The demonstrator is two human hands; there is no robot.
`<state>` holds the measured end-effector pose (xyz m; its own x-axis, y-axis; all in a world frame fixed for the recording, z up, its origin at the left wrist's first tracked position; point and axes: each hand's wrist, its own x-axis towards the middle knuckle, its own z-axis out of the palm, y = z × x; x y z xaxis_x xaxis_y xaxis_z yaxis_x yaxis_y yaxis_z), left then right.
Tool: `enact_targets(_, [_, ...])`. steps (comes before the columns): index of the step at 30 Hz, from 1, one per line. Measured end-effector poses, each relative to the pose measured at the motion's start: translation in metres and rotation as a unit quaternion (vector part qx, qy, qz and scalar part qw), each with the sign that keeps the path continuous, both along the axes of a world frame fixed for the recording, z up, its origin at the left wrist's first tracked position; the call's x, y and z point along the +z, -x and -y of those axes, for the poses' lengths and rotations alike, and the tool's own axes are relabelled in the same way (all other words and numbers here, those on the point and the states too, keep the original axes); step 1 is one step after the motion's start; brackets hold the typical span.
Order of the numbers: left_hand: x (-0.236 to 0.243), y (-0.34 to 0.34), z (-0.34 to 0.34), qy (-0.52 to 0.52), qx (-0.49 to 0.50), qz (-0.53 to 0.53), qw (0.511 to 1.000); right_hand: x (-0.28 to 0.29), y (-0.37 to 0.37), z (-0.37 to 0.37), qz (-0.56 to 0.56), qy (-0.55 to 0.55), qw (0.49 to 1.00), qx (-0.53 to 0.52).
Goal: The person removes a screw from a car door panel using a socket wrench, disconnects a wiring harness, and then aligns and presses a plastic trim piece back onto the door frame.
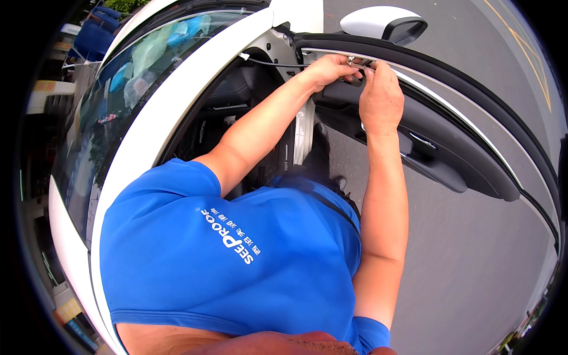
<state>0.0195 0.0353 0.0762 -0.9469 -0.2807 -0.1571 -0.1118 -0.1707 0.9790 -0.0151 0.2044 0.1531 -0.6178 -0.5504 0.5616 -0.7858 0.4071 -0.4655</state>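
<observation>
My left hand (pixel 332 70) is closed in a pinch at the upper front part of the open car door, by a small shiny metal piece (pixel 353 60). Beside it, my right hand (pixel 381 97) is also closed, its fingertips nearly meeting the left ones. What either hand grips is too small to make out. Under both hands lies the inner side of the car door, with its dark door panel (pixel 426 139). A dark cable (pixel 275 63) with a white tip (pixel 244 56) runs across the door opening to my left wrist, where my arm hides it.
The white car body (pixel 160 97) stands on my left, with its windshield (pixel 142 65) beyond. A side mirror (pixel 384 25) juts out past the door. The door's black upper frame (pixel 473 89) curves along the right. Grey pavement (pixel 461 254) lies below the door.
</observation>
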Motion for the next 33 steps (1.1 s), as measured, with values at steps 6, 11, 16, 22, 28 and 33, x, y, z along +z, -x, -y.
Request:
enact_targets(6, [0.000,-0.004,0.005,-0.051,-0.028,-0.047,0.997,-0.022,0.012,-0.011,-0.054,0.092,0.994,-0.005])
enact_targets(11, [0.000,-0.010,0.008,-0.057,-0.037,-0.056,0.996,-0.006,0.000,-0.001,-0.019,0.065,0.998,0.003])
enact_targets(16, [0.000,-0.008,0.010,-0.043,-0.043,-0.058,0.996,0.003,0.003,0.002,-0.012,0.035,0.999,0.000])
enact_targets(22, [-0.006,-0.005,0.004,0.020,-0.034,-0.027,0.999,0.026,0.011,0.011,0.010,-0.001,1.000,-0.015])
enact_targets(28, [0.001,-0.002,-0.004,0.035,0.031,0.015,0.999,0.006,0.009,0.001,0.014,0.047,0.999,-0.015])
enact_targets(33, [0.000,-0.001,-0.004,0.046,0.038,0.021,0.998,0.004,0.010,0.000,0.033,0.087,0.996,-0.010])
